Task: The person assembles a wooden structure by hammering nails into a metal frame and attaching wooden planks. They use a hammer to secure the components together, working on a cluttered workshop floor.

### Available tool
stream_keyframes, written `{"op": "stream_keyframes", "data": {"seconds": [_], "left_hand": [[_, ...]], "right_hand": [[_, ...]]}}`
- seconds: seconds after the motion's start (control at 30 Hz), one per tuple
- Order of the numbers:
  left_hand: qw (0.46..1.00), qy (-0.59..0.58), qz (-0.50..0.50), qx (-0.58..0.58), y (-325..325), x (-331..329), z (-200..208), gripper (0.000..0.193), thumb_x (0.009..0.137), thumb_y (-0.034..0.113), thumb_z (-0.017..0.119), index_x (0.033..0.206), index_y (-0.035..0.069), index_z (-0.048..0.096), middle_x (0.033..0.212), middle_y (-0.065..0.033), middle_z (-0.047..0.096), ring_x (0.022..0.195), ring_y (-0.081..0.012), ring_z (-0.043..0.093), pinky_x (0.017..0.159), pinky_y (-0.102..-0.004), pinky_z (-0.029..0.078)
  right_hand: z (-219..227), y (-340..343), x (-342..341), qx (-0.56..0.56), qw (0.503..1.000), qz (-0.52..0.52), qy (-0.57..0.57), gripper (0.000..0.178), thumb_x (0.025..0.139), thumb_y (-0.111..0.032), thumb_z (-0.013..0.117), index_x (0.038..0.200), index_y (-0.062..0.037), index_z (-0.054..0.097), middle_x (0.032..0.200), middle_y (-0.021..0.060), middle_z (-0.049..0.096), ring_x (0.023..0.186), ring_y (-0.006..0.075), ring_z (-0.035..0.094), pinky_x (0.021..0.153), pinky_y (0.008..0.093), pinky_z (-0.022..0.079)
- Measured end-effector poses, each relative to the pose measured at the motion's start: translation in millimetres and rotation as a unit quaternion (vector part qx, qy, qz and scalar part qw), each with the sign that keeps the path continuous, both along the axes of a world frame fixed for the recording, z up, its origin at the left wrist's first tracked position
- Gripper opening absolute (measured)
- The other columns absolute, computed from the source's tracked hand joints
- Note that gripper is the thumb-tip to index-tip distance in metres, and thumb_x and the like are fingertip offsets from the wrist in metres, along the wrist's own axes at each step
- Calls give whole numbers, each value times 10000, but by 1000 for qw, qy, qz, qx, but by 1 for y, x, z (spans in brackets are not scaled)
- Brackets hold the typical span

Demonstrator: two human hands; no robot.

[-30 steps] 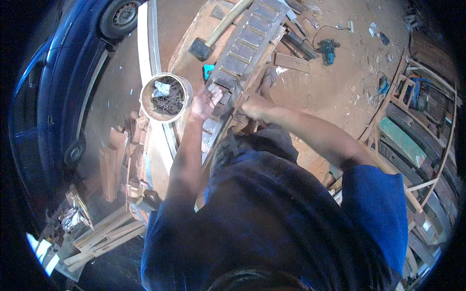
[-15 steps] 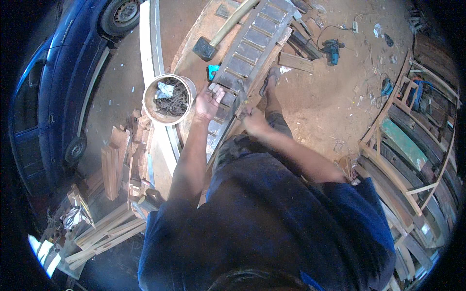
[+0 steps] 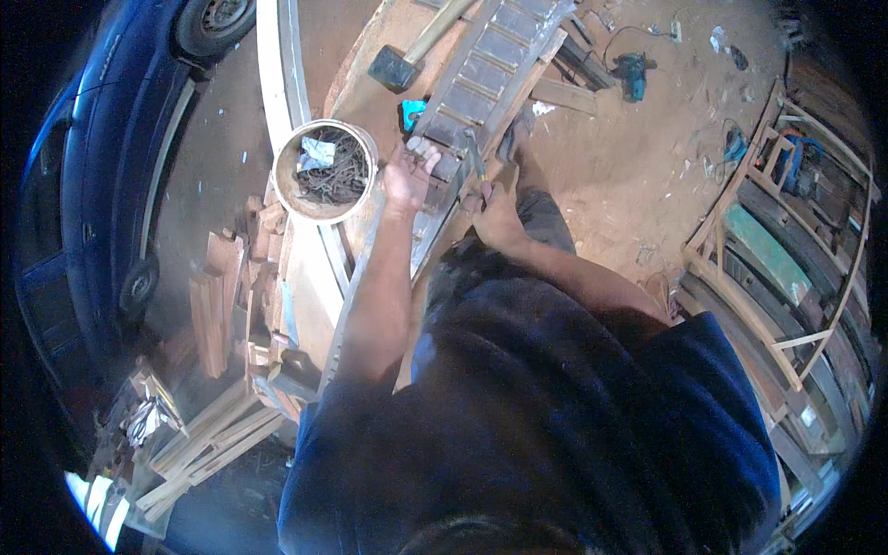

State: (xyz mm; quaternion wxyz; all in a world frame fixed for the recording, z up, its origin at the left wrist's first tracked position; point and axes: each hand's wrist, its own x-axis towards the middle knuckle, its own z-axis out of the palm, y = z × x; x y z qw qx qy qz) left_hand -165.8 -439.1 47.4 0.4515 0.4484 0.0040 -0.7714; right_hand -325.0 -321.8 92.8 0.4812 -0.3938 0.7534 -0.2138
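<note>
A long, ladder-like grey frame (image 3: pixel 484 74) with crosswise slats lies slanting away in front of me. Over its near part is my left hand (image 3: pixel 407 180), palm up and fingers bent. A small pale thing shows at its fingertips, too small to name. My right hand (image 3: pixel 495 208) is closed round the handle of a hammer (image 3: pixel 477 159) at the frame's right edge, its head pointing away from me. Left of my left hand stands a round white bucket (image 3: pixel 368 190) holding many dark nails (image 3: pixel 338 180) and a crumpled pale packet (image 3: pixel 316 154).
A mallet (image 3: pixel 393 69) with a black head and a small turquoise object (image 3: pixel 413 114) lie beyond the bucket. A blue car (image 3: pixel 120 157) is at the left. Timber offcuts (image 3: pixel 217 305) are piled lower left. On the right are a power tool (image 3: pixel 633 76) and a wooden rack (image 3: pixel 740 296).
Both hands have shifted slightly to the right in the picture. The hammer now shows more plainly, raised a little farther from me. My left hand keeps its palm-up pose.
</note>
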Motion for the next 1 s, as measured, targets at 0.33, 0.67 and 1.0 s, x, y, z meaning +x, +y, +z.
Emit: {"op": "stream_keyframes", "data": {"seconds": [0.33,0.67,1.0], "left_hand": [[1000,-17,-13,-7,0,14,-14,410,1065,381,430,1098,5,590,997,-138,649,959,-293,644,912,-443,538],[999,15,-13,-42,2,5,-5,371,1073,366,407,987,55,588,920,-75,615,924,-249,641,891,-411,536],[999,7,0,-50,5,-4,-11,455,1058,399,449,1072,-25,614,962,-161,677,884,-296,682,837,-426,578]], "right_hand": [[60,-50,-47,189,958,31,-212,242,868,-138,524,975,60,612,893,272,658,828,409,668,765,539,528],[89,-136,-67,414,875,160,-195,109,952,-144,440,992,-54,484,680,128,525,547,298,575,435,511,481],[15,-38,-21,232,973,-3,23,301,1005,-279,428,1099,-46,594,585,105,475,498,307,537,483,496,445]]}}
